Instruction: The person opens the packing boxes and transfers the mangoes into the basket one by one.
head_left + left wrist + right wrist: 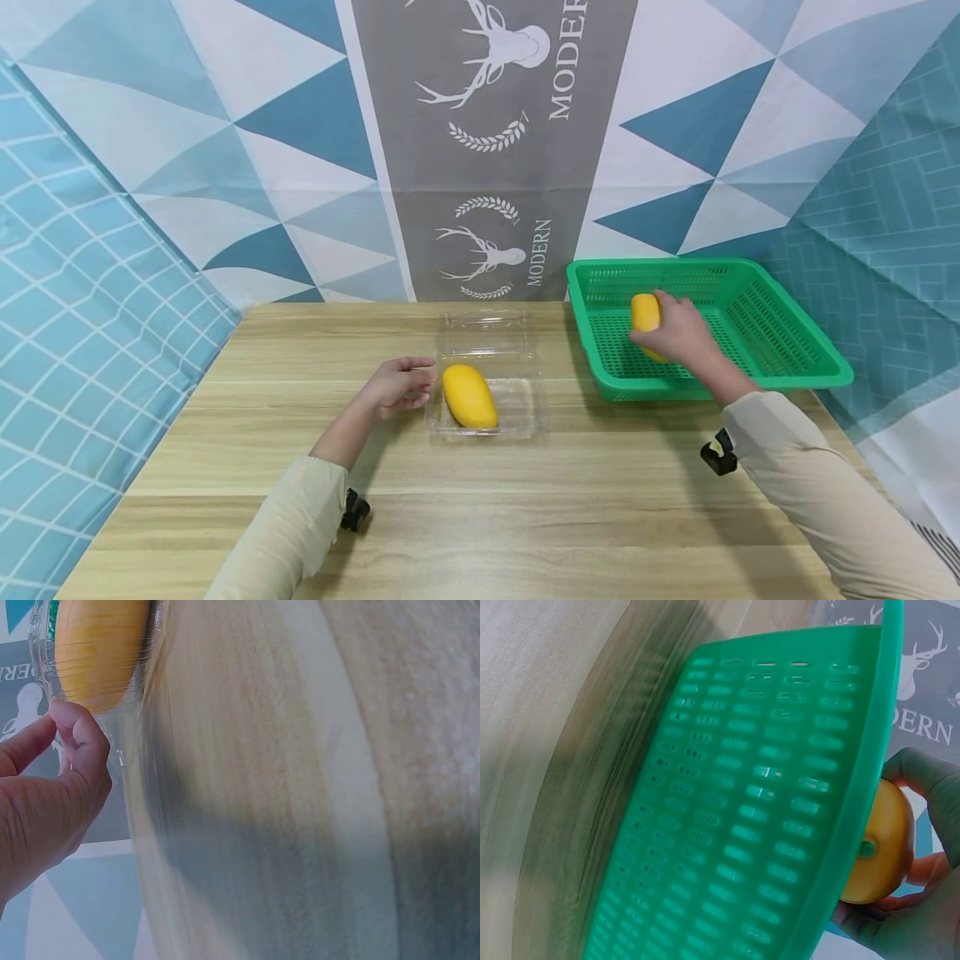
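My right hand (678, 333) grips a yellow mango (646, 312) at the green plastic basket (712, 383). In the right wrist view this mango (881, 847) shows above the rim with its green stem end outward, thumb and fingers round it. Another mango (469, 397) lies in the left part of a clear plastic clamshell box (521, 404), whose lid (487, 333) is folded back. At the box's left edge is my left hand (401, 387). Its thumb and forefinger pinch the rim in the left wrist view, close to the mango (101, 652).
The wooden table (480, 517) bears the box in the middle and the basket at the back right. A patterned wall covering (300, 150) rises behind the table. Black wrist-camera mounts (720, 454) hang below both sleeves.
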The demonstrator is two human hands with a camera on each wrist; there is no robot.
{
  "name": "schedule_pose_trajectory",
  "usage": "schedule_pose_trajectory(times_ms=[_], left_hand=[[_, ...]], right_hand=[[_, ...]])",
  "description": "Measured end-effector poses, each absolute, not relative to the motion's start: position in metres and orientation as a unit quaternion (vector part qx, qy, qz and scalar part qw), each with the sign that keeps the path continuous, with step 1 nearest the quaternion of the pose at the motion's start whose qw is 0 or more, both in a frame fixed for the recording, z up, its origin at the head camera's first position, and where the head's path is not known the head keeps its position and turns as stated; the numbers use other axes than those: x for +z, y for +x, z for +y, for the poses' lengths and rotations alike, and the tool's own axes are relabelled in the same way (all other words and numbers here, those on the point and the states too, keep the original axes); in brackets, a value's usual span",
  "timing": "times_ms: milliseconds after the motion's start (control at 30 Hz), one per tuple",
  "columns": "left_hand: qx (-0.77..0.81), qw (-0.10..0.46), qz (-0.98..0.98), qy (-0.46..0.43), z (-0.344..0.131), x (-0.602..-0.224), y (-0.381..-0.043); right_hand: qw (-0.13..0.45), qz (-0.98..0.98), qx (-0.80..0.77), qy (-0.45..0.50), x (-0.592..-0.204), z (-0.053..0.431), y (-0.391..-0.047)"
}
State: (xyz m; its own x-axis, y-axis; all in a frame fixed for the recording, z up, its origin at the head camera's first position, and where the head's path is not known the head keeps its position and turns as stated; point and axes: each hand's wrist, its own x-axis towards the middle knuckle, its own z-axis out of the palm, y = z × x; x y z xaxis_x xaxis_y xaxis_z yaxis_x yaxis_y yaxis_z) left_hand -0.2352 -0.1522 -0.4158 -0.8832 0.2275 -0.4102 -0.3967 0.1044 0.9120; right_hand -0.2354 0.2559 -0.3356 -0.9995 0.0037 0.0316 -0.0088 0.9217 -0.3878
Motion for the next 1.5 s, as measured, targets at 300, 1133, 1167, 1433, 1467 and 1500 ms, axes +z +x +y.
schedule_pose_trajectory(times_ms=[300,1133,1167,1433,1467,1500], left_hand=[[0.667,0.233,0.705,-0.06,-0.153,-0.418,-0.236],[0.664,0.232,0.709,-0.057,-0.154,-0.419,-0.237],[0.664,0.232,0.708,-0.057,-0.154,-0.419,-0.237],[0.666,0.233,0.706,-0.061,-0.154,-0.419,-0.237],[0.667,0.232,0.705,-0.064,-0.154,-0.419,-0.237],[0.667,0.233,0.705,-0.063,-0.154,-0.419,-0.237]], right_hand=[[0.009,-0.98,0.201,-0.005,-0.338,0.262,-0.235],[0.012,-0.979,0.203,-0.001,-0.343,0.275,-0.236],[0.012,-0.979,0.204,-0.001,-0.343,0.275,-0.235],[0.014,-0.98,0.197,0.001,-0.344,0.281,-0.236],[0.013,-0.98,0.197,0.0,-0.344,0.282,-0.236],[0.012,-0.981,0.196,0.0,-0.345,0.282,-0.236]])
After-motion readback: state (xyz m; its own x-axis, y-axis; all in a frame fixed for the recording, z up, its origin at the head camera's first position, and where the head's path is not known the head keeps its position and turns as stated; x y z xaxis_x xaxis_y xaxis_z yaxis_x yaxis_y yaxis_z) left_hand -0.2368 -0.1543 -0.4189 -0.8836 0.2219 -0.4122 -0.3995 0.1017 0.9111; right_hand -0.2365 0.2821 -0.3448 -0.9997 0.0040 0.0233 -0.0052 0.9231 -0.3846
